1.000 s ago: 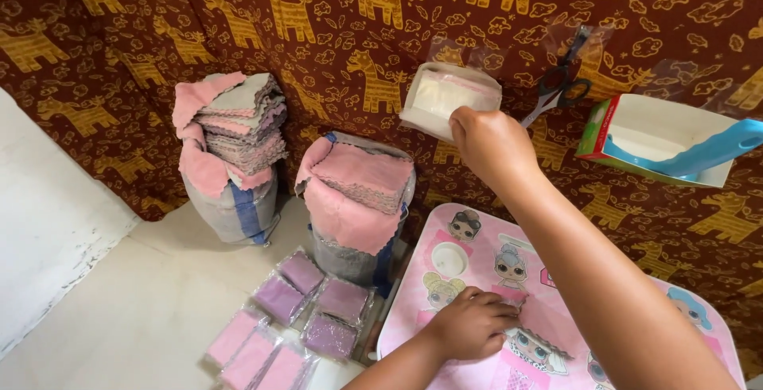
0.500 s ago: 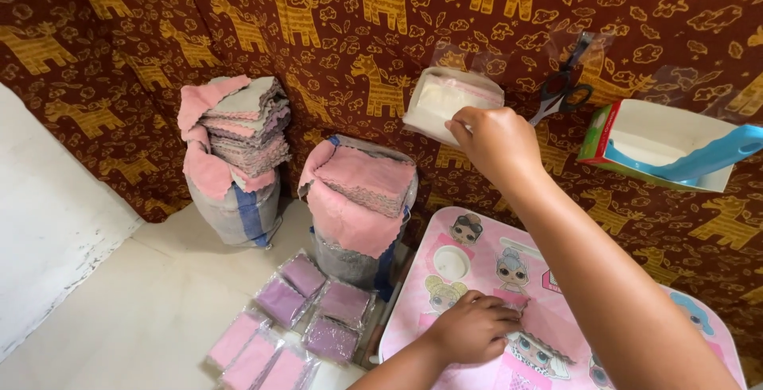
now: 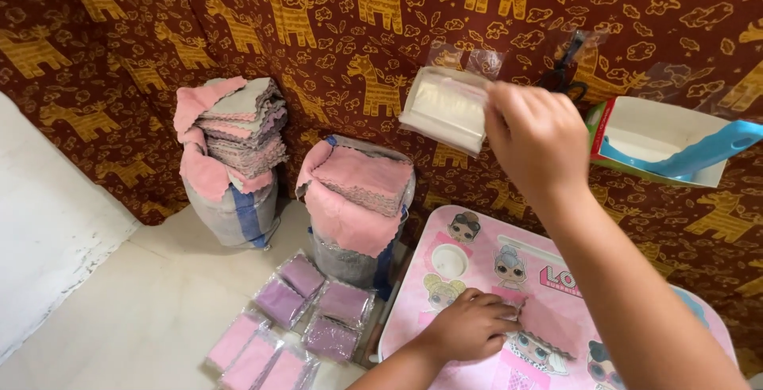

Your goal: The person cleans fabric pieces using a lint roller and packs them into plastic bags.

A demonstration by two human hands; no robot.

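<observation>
Since the earlier frame the right hand has barely shifted, staying raised at the stack of clear bags fixed to the giraffe-print cloth; its grip is pinched shut on the stack's right edge. Head view: the left hand lies curled on the pink bench, fingertips pressing a pink cloth flat, grasping nothing. Left of the bench stand two sacks heaped with folded cloths, with packed cloths on the floor before them.
</observation>
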